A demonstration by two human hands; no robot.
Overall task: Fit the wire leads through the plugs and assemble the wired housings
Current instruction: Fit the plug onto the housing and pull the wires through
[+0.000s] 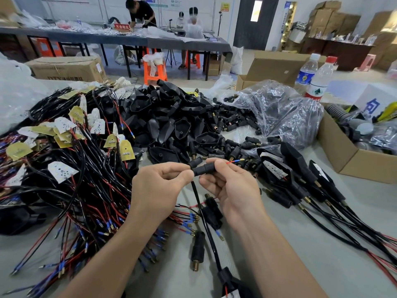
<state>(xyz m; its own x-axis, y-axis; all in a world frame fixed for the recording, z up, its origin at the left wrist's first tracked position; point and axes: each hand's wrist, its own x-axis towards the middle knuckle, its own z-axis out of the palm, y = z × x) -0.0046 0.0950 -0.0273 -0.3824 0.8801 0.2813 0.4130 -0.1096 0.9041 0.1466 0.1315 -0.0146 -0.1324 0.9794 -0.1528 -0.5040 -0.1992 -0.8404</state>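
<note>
Over grey table [300,244], left hand [159,186] and right hand [232,188] apparently pinch black plug [203,169].

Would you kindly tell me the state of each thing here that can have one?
left hand, pinching the black cable.
right hand, gripping the black plug.
black plug, held, threaded on the cable.
red lead, sticking out of the plug's end.
loose plug, lying on the table.
water bottles, upright, capped.
cardboard box, open.

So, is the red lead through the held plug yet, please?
Through: the red lead sticks out beyond the plug, past the right hand.
</note>
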